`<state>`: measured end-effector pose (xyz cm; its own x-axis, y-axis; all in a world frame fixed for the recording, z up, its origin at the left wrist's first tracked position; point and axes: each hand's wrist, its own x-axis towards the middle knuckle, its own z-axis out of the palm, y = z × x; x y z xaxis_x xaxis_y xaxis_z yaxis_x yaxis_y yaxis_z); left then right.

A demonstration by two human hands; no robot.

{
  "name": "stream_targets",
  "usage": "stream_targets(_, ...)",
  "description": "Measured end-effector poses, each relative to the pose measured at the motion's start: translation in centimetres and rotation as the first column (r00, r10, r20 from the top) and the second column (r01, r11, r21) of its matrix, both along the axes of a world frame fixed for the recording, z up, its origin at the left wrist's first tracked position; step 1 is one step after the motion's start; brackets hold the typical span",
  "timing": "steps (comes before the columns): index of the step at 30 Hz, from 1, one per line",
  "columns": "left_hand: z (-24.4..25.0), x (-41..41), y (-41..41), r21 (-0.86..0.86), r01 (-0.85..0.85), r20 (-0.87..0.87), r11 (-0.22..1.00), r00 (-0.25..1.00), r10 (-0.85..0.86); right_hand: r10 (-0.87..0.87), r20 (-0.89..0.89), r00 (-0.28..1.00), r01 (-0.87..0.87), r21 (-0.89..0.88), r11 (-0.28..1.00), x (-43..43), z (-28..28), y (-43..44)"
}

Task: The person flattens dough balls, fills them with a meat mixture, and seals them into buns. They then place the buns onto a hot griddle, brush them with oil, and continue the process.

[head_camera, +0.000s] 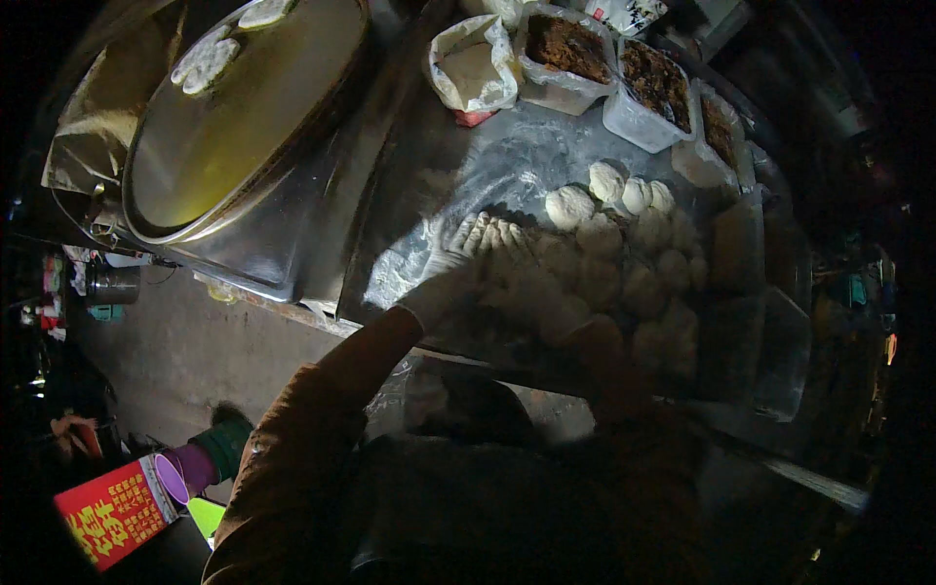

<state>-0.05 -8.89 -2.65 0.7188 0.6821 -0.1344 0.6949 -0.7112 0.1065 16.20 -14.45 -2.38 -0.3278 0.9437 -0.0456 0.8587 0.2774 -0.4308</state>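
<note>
Dusted with flour, my left hand [468, 248] lies low over the floured metal worktop [504, 146], its fingers side by side; whether dough is under them is hidden. My right hand [545, 300] is in deep shadow close beside it, and its fingers and whatever it touches cannot be made out. Several round dough balls [570, 208] sit in a cluster to the right of my hands, some brightly lit and the rest in shadow. An open bag of flour [472, 69] stands at the back of the worktop.
Tubs of dark filling [574, 47] line the back right. At the upper left is a large round pan of oil [241, 124] with pieces of dough [206, 62] in it. Low on the left, off the worktop, are a purple bucket [186, 472] and a red sign [121, 512] bearing writing.
</note>
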Motion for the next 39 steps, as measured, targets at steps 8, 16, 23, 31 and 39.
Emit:
stream_targets(8,-0.4,-2.5,-2.5,0.156,0.053,-0.011,0.986,0.999,-0.052,0.088,0.049,0.995,-0.098,0.28,0.955,0.3,0.3,-4.4)
stream_targets(16,1.7,-2.3,-4.6,0.201,0.081,0.155,0.976,0.981,-0.113,-0.409,-0.322,0.854,0.396,-0.107,0.912,1.8,5.6,2.4)
stream_targets(23,0.1,1.3,-7.6,-0.22,0.111,0.373,0.969,0.928,-0.022,-0.422,0.112,0.9,0.437,-0.236,0.868,0.7,0.9,7.7)
stream_targets(31,-0.5,-4.7,-8.7,-0.79,0.613,-0.16,0.003,-0.211,0.964,-0.488,-0.044,0.872,0.476,-0.158,0.865,-6.3,5.2,-0.4)
stream_targets(39,4.6,-6.4,-7.7,-0.208,0.937,-0.364,-0.281,0.193,0.911,-0.034,-0.753,0.657,0.109,0.05,0.993,-6.7,18.5,-3.6)
